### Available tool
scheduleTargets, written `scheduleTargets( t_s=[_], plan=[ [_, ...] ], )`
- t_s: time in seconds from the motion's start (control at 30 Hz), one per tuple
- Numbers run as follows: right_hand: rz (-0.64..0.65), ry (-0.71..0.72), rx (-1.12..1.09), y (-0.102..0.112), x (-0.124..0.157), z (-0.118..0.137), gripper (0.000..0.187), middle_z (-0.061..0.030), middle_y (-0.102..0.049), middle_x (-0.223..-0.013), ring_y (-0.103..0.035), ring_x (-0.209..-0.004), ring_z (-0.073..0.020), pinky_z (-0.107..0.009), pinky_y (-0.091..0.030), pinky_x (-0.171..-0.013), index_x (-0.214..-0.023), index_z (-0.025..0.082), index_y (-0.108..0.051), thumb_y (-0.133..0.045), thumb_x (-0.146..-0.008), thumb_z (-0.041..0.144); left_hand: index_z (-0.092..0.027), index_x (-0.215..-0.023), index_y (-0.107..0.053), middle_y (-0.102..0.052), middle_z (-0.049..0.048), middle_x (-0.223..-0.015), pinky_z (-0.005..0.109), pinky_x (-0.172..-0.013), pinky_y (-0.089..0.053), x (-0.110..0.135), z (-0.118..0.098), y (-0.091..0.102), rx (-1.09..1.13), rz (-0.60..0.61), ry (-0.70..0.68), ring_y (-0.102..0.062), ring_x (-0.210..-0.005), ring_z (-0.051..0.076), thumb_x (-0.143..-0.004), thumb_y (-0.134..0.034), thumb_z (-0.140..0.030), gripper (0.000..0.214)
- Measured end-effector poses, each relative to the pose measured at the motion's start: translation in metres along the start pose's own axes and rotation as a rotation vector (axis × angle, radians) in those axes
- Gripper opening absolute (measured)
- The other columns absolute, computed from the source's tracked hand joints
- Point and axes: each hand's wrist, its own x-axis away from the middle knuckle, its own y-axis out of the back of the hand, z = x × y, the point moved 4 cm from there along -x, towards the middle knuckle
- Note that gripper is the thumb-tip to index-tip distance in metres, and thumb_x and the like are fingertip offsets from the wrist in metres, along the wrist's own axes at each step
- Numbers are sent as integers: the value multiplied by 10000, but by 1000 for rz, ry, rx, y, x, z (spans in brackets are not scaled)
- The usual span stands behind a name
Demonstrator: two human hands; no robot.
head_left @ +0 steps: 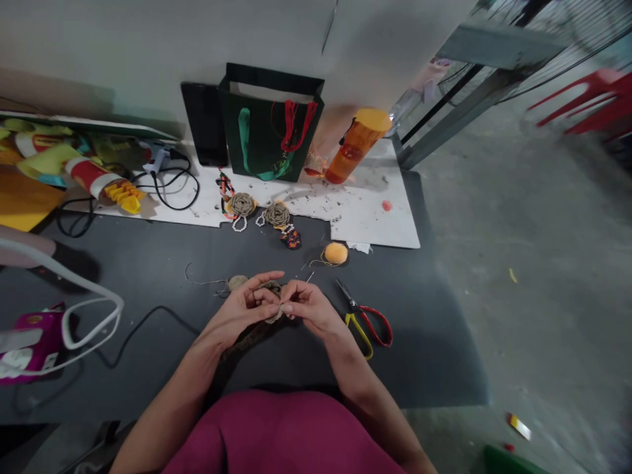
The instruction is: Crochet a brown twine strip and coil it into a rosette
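A grey-brown crocheted piece [274, 316] is held over the dark table, partly hidden by my fingers. My left hand [249, 304] grips it from the left, thumb and fingers closed on its edge. Thumb and fingertips of my right hand [310, 307] pinch the same piece from the right. A thin metal stick [310, 277], like a needle or hook, shows just above my right hand; how it is held is hidden. Behind my left hand lies a small ball of beige yarn [237, 282] with a loose tail. Scissors [363, 318] with red and yellow handles lie right of my right hand.
A yellow thread ball [336, 253] lies beyond my hands. Two rosettes [242, 205] [277, 214] with beads sit by the white board [380, 224]. Behind stand a green paper bag [266, 141], a phone [205, 125] and an orange bottle [356, 146]. White and black cables run at left.
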Motion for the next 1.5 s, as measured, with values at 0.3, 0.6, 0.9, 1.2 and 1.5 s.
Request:
scheduleTargets(
  t_s=[0.3,0.6,0.9,1.2,1.5],
  plan=[
    [62,-25,35,-1,1,5,350,29,-627,-645,-506,-525,-68,-189,-375,-490,-854,193,-715,-849,-605,399,-195,-1300,-535,-611,-28,-685,233,-644,-397,0,2,0,19,-20,13,-554,-642,95,-674,-803,-246,682],
    [-148,107,32,6,-3,9,249,43,-592,-589,-471,-501,-65,-205,-368,-501,-605,188,-656,-861,-586,329,-179,-1039,-662,-640,42,-868,272,-725,-446,-3,-2,1,-257,-156,-167,-585,-788,144,-733,-732,-360,363],
    [-256,148,37,12,-4,6,289,42,-572,-563,-470,-499,-79,-214,-378,-498,-608,193,-622,-839,-610,384,-163,-728,-653,-600,-1,-664,253,-610,-427,-4,1,0,-306,-281,-127,-523,-619,118,-679,-749,-398,258],
    [-112,103,22,5,-3,8,408,4,-662,-724,-585,-642,-118,-255,-484,-634,-888,210,-705,-878,-549,356,-154,-734,-674,-643,15,-746,223,-613,-414,-5,6,-3,35,-230,-29,-533,-642,97,-632,-810,-387,289],
    [-175,214,109,9,-1,9,164,22,-619,-642,-525,-526,-88,-234,-441,-528,-692,213,-713,-824,-649,326,-144,-744,-649,-547,-23,-630,207,-528,-357,-4,10,-5,0,-178,57,-461,-541,66,-648,-797,-437,342]
  ],
)
